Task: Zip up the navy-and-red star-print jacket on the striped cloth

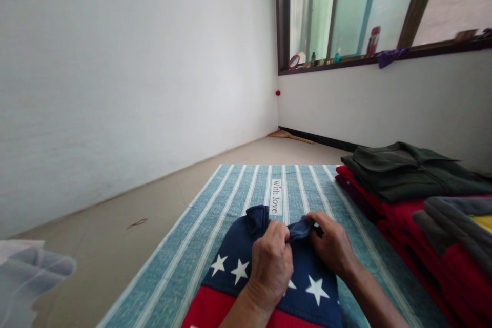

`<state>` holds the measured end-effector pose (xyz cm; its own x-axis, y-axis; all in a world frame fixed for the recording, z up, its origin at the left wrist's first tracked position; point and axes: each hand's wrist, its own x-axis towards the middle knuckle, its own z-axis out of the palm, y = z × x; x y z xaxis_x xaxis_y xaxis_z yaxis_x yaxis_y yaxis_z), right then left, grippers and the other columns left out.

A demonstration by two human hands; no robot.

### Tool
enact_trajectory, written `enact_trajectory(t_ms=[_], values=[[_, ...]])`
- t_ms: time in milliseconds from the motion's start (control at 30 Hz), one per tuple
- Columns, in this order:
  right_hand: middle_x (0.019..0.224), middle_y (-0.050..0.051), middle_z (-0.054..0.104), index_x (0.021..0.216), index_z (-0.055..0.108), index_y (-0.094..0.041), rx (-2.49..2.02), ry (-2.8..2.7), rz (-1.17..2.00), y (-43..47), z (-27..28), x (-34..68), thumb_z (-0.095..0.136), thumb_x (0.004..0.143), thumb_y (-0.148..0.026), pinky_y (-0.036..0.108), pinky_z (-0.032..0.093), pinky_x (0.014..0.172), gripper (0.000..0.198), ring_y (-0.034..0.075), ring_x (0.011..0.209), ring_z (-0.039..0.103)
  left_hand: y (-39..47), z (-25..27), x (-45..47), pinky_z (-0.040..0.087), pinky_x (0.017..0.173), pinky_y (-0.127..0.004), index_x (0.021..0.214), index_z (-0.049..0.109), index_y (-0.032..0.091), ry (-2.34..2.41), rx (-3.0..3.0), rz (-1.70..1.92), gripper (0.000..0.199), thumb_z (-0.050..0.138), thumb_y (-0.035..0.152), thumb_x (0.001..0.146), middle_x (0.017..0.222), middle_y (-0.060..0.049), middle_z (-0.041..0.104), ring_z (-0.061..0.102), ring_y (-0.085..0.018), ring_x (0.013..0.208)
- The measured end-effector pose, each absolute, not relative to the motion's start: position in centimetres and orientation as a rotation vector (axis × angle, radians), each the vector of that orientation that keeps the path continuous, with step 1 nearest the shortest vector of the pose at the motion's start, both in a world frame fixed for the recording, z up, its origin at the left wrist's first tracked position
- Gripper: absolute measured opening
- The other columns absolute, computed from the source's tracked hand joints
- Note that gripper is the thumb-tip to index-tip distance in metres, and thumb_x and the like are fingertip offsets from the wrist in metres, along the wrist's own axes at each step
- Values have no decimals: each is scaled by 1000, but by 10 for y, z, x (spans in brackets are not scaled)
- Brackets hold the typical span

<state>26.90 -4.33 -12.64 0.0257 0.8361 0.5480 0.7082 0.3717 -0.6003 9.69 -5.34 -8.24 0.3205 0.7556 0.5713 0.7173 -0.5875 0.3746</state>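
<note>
A navy garment with white stars and a red band (234, 261) lies on a teal striped mat (215, 215) in front of me. My left hand (271, 264) pinches the garment's top edge near the middle. My right hand (332, 246) grips the same top edge just to the right, bunching the navy cloth between the two hands. A loose navy corner (257, 217) sticks up to the left of my hands. A white label reading "With love" (275, 196) sits on the mat just beyond the garment.
A stack of folded clothes stands at the right of the mat: a dark green piece (407, 171) on red ones (388, 207), with a grey one (457, 225) nearer. Pale cloth (26, 271) lies at the lower left. White walls and a window sill with bottles (346, 56) lie beyond.
</note>
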Motion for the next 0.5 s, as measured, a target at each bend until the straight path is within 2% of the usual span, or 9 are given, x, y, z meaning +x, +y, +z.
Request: enact_trajectory(t_ms=[100, 167, 367, 500], values=[[110, 7, 66, 116, 57, -20, -1407, -1637, 305, -41, -127, 269, 46, 76, -15, 37, 49, 85, 42, 22, 99, 63, -56, -82, 97, 36, 60, -26, 69, 35, 24, 1399, 2552, 1134, 27, 34, -3, 68, 68, 0, 47, 49, -15, 62], [113, 7, 65, 118, 57, -20, -1411, -1635, 365, -39, -127, 270, 46, 76, -17, 37, 49, 84, 44, 23, 101, 62, -57, -81, 97, 36, 60, -26, 69, 36, 24, 1418, 2577, 1133, 28, 34, -4, 68, 69, -1, 49, 50, -15, 63], [97, 5, 65, 94, 58, -20, -1311, -1690, 355, -38, -128, 270, 44, 71, -11, 34, 48, 80, 29, 20, 91, 62, -59, -79, 95, 35, 58, -29, 71, 45, 23, 1587, 2670, 1017, 29, 34, -4, 70, 66, -1, 50, 52, -16, 58], [106, 6, 63, 91, 54, -21, -1265, -1712, 361, -42, -123, 271, 43, 67, -8, 34, 47, 85, 30, 21, 102, 60, -60, -77, 94, 37, 59, -29, 72, 49, 22, 1643, 2627, 977, 29, 34, -4, 71, 67, -1, 51, 54, -17, 61]])
